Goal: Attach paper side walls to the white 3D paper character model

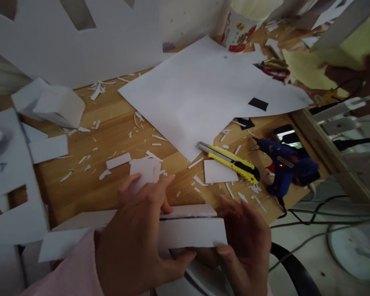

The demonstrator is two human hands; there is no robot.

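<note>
A long white foam-board or cardboard piece (193, 233) lies along the table's near edge, made of two strips with a dark, shiny seam between them. Across its middle reaches my left hand (135, 234), thumb below and fingers over the top, gripping it. My right hand (245, 242) holds the right end, the thumb on the near lower corner and the fingers behind. Just beyond my left fingers is a small white card piece (144, 170). The yellow utility knife (230, 162) rests on the table past my right hand, its tip on a large white sheet (197, 86).
A blue hot glue gun (288, 164) with a lit red light lies at the right beside a phone (286, 133). Scissors (274, 70), a paper cup (245, 24) and white box shapes (54, 102) stand farther back. Another person's hand (354, 78) is at far right. Scraps litter the wooden table (77, 176).
</note>
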